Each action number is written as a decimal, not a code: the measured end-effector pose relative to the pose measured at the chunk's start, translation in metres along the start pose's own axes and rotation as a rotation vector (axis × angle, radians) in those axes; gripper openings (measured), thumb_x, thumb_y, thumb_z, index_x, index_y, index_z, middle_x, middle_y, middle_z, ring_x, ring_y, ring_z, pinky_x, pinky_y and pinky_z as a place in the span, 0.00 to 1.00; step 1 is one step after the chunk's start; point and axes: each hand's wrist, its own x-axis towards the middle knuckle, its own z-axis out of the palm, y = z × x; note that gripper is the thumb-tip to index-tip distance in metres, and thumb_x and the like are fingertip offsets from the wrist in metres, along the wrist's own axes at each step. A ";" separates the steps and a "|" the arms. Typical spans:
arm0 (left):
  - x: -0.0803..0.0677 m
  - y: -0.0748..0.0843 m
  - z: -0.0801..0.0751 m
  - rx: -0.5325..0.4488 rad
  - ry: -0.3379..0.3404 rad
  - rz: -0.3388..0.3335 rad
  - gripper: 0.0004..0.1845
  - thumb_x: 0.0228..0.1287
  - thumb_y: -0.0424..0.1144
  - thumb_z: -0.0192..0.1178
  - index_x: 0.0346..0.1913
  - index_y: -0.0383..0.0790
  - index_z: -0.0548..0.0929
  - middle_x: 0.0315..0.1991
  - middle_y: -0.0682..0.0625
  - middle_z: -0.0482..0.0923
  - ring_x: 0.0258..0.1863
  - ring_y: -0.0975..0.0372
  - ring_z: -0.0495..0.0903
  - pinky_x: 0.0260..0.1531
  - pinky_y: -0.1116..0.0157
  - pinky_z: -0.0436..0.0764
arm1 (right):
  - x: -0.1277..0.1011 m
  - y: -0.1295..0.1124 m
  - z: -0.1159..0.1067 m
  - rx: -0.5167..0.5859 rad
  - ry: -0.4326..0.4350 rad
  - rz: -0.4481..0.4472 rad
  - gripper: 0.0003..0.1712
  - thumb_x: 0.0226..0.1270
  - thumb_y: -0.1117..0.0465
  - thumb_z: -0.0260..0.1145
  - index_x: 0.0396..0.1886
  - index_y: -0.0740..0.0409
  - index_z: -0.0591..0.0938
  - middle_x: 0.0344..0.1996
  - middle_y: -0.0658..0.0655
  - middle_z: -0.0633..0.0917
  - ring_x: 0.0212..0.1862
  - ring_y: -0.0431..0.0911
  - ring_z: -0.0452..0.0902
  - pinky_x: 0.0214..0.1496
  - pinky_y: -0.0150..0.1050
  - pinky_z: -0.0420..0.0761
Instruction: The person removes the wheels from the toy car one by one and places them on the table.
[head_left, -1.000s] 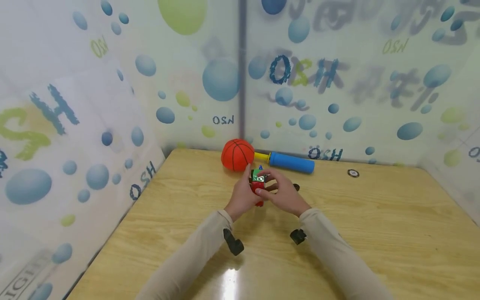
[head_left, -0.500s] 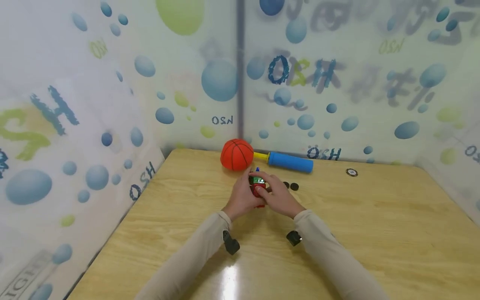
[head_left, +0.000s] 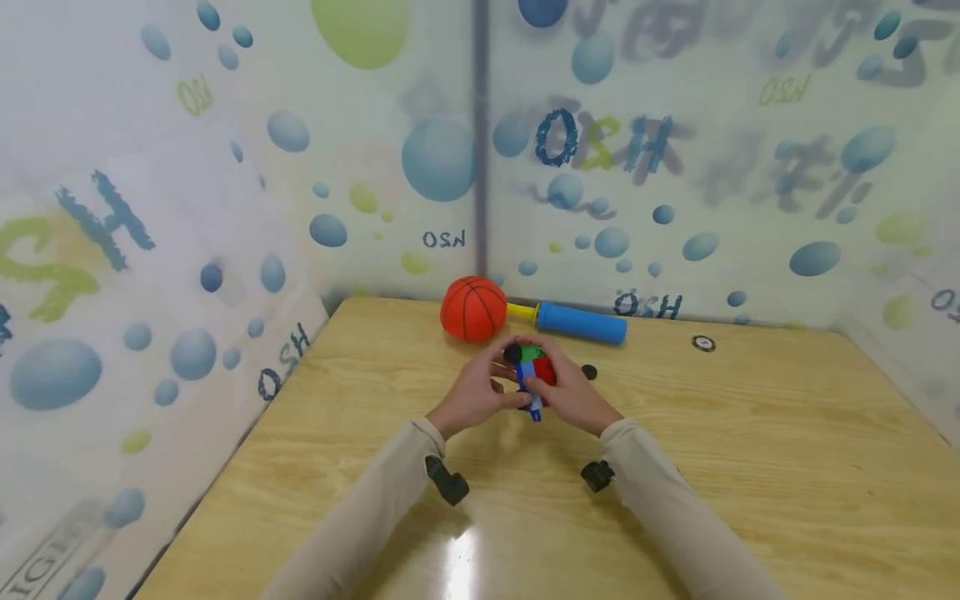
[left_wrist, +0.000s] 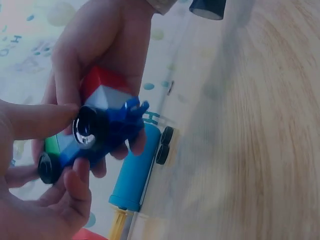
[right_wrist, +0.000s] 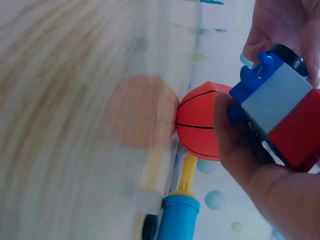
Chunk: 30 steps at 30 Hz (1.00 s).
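Both hands hold a toy block car [head_left: 527, 368] above the table. Red, light-blue and green blocks sit on its blue base [left_wrist: 112, 132]. Two black wheels show on the near side in the left wrist view, one the front wheel [left_wrist: 89, 131], the other a smaller-looking wheel [left_wrist: 49, 167]. My left hand [head_left: 476, 390] pinches the car at its wheel side, thumb against a wheel. My right hand [head_left: 573, 396] grips the block body from the other side, thumb on the blocks. The fingers hide part of the car.
Two loose black wheels [left_wrist: 164, 145] lie on the table by a blue pump [head_left: 581, 323] with a yellow shaft. Left of it sits a red toy basketball [head_left: 473, 309]. A small black-and-white disc [head_left: 703, 343] lies at the right. Printed walls [head_left: 375, 250] border the table [head_left: 712, 467].
The car has been turned between the hands, so its blue base and a black wheel now show in the head view. My left hand has shifted left and changed its hold.
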 end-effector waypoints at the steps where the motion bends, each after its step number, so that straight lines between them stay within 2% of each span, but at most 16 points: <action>1: -0.001 0.000 -0.001 0.002 0.005 0.003 0.39 0.52 0.37 0.67 0.66 0.56 0.62 0.48 0.48 0.75 0.45 0.57 0.79 0.39 0.65 0.79 | 0.000 0.002 -0.001 0.015 -0.004 -0.001 0.30 0.67 0.60 0.57 0.65 0.33 0.60 0.63 0.52 0.67 0.57 0.53 0.70 0.50 0.46 0.80; 4: -0.002 0.000 -0.003 -0.014 0.034 0.017 0.30 0.59 0.36 0.61 0.64 0.54 0.66 0.45 0.47 0.76 0.45 0.58 0.79 0.41 0.65 0.79 | -0.002 0.004 -0.002 0.051 -0.002 0.006 0.29 0.67 0.60 0.58 0.64 0.33 0.62 0.63 0.51 0.68 0.54 0.52 0.72 0.50 0.46 0.80; 6: -0.002 -0.001 -0.003 -0.027 0.067 0.042 0.25 0.62 0.36 0.59 0.62 0.53 0.69 0.43 0.46 0.77 0.42 0.60 0.79 0.40 0.66 0.79 | -0.003 0.004 -0.003 0.070 0.008 0.013 0.28 0.66 0.58 0.59 0.63 0.34 0.63 0.60 0.52 0.70 0.49 0.52 0.74 0.45 0.45 0.81; 10: -0.001 -0.002 -0.001 -0.027 0.132 0.081 0.21 0.61 0.34 0.59 0.56 0.53 0.74 0.35 0.47 0.78 0.34 0.61 0.78 0.34 0.67 0.78 | -0.006 0.003 -0.002 0.073 0.020 0.005 0.29 0.64 0.56 0.61 0.62 0.34 0.63 0.58 0.52 0.70 0.42 0.50 0.75 0.34 0.41 0.81; 12: -0.001 -0.003 0.001 -0.023 0.146 0.088 0.19 0.60 0.35 0.60 0.54 0.53 0.75 0.32 0.48 0.77 0.31 0.61 0.76 0.31 0.68 0.78 | -0.009 0.002 -0.002 0.088 0.011 -0.006 0.29 0.64 0.56 0.62 0.62 0.34 0.63 0.59 0.50 0.70 0.43 0.51 0.77 0.35 0.40 0.82; 18: -0.001 0.002 0.006 -0.035 0.135 0.093 0.16 0.59 0.37 0.62 0.51 0.50 0.75 0.31 0.48 0.75 0.29 0.61 0.75 0.30 0.68 0.78 | -0.017 0.003 -0.006 0.251 -0.039 0.015 0.28 0.65 0.61 0.60 0.61 0.34 0.64 0.58 0.53 0.70 0.48 0.57 0.80 0.46 0.44 0.82; 24: -0.004 0.012 0.009 -0.075 0.101 0.111 0.15 0.60 0.36 0.61 0.49 0.45 0.73 0.30 0.45 0.74 0.27 0.60 0.73 0.25 0.70 0.74 | -0.022 0.000 -0.008 0.260 -0.015 0.096 0.27 0.63 0.57 0.62 0.59 0.32 0.65 0.58 0.52 0.69 0.45 0.51 0.76 0.43 0.41 0.80; 27: -0.005 0.015 0.011 -0.116 0.080 0.119 0.14 0.61 0.38 0.60 0.48 0.44 0.72 0.29 0.46 0.72 0.25 0.61 0.73 0.25 0.70 0.74 | -0.025 -0.001 -0.007 0.281 -0.005 0.096 0.27 0.63 0.54 0.63 0.59 0.31 0.65 0.57 0.52 0.70 0.48 0.50 0.76 0.45 0.41 0.80; 30: -0.003 0.013 0.012 -0.156 0.089 0.131 0.12 0.62 0.40 0.59 0.47 0.44 0.72 0.28 0.47 0.71 0.23 0.61 0.72 0.24 0.70 0.73 | -0.027 -0.001 -0.006 0.304 -0.001 0.078 0.27 0.62 0.51 0.63 0.59 0.32 0.65 0.56 0.54 0.71 0.50 0.51 0.76 0.46 0.41 0.80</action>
